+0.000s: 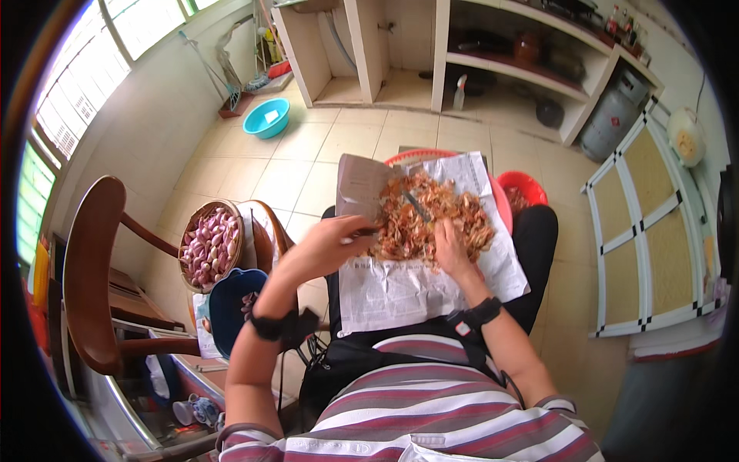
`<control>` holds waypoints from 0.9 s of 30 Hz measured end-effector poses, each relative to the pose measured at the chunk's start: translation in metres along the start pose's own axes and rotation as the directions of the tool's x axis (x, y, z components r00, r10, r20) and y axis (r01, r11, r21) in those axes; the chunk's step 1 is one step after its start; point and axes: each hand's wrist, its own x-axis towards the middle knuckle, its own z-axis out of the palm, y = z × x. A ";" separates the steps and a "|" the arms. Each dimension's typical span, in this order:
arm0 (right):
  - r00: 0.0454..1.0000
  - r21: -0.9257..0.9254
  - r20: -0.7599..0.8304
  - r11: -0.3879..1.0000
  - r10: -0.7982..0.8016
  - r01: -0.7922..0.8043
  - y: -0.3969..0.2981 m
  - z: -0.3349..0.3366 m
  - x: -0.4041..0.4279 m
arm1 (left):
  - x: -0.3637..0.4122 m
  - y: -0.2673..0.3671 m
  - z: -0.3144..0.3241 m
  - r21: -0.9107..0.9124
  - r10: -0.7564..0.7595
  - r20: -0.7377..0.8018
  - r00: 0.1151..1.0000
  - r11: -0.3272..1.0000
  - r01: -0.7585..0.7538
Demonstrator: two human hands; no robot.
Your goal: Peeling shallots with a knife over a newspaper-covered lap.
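Observation:
My left hand [332, 245], slightly blurred, is over the left edge of a heap of dry shallot skins [404, 237]. Its fingers are closed on a small dark thing [365, 232], too blurred to name. Low over the heap, my right hand [452, 251] has its fingers drawn together at the near end of a knife [417, 207]. The blade points away and to the left; the handle is hidden. Under the skins is newspaper [392, 294], spread across my lap and a pink basin [501, 202]. Its back left part stands up as a flap.
A wicker basket [234, 254] of shallots and a dark blue bin [231, 317] with a few shallots stand on a wooden chair [92, 277] at my left. A red bowl [534, 187] sits beyond my right knee. A turquoise basin [283, 124] lies on the tiled floor.

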 end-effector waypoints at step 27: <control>0.966 0.175 -0.100 0.960 0.239 -0.220 -0.010 -0.032 0.033 | 0.089 -0.058 0.156 -0.942 -0.243 0.049 0.969 0.311 0.126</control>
